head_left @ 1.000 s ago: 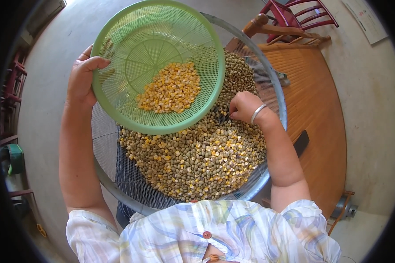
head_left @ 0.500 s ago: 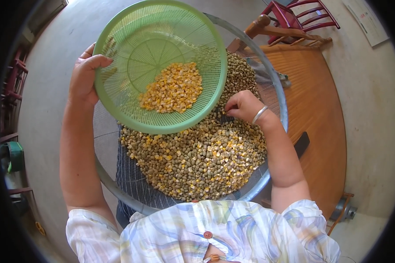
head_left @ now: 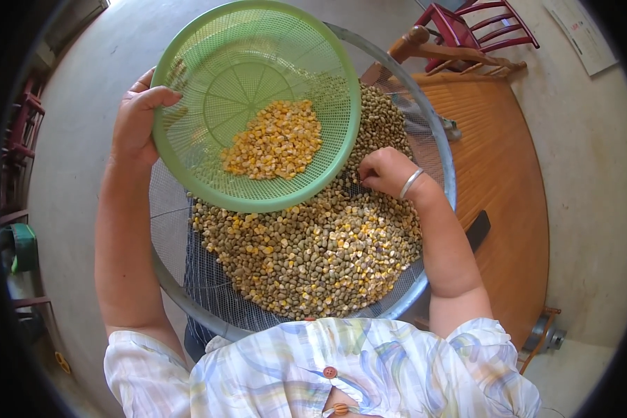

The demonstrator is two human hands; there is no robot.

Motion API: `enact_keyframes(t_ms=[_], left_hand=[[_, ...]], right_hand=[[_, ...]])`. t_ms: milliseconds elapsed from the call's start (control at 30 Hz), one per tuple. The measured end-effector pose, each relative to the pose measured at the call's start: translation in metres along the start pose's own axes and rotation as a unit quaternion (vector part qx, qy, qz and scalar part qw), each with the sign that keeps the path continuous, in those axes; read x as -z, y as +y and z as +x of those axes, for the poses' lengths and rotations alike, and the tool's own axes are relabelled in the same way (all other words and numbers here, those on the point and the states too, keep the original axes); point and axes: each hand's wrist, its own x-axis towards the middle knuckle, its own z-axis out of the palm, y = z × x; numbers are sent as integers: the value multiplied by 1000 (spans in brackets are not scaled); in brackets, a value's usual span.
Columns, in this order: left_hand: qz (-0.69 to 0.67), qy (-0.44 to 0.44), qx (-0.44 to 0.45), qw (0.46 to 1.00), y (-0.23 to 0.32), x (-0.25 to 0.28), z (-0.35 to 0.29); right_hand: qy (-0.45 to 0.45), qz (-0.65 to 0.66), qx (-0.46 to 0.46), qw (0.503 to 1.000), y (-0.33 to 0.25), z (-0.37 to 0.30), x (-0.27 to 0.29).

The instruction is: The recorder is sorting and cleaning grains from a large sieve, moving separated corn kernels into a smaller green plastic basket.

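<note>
My left hand [head_left: 138, 118] grips the rim of a green plastic sieve basket [head_left: 251, 205], thumb over the edge. Inside the basket lies a pile of yellow corn kernels [head_left: 275, 139]. The basket is held above a big round mesh sieve [head_left: 444, 164] with a metal rim. Greenish-brown beans [head_left: 285, 279], mixed with yellow and whitish kernels, cover much of the mesh; part of them is hidden by the basket. My right hand [head_left: 389, 171], a silver bangle at its wrist, is at the beans right of the basket. Its fingers are pinched together, and what they hold is too small to make out.
A wooden table [head_left: 512, 202] stands to the right, with a dark flat object [head_left: 478, 230] near the sieve's rim. At the far right are a red chair [head_left: 460, 31] and a wooden chair [head_left: 460, 52]. A green container [head_left: 24, 249] is at the left.
The green basket and my left hand have shifted very slightly to the right. My right hand has moved slightly down, its fingers still pinched.
</note>
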Motion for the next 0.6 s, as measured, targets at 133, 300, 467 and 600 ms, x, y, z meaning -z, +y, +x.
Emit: enact_keyframes(t_ms=[133,300,467,600], left_hand=[[-3,1,-8,1000,-1,1,-1],[15,12,-8,1000,-1,0,0],[23,8,-3,1000,1,0,0],[15,13,-6,1000,0,0,2]], right_hand=[[90,289,-11,953,-12,-7,21],[97,289,-13,952,1,-7,15],[58,41,27,997,1,3,-2],[66,-45,-4,997,7,6,-12]])
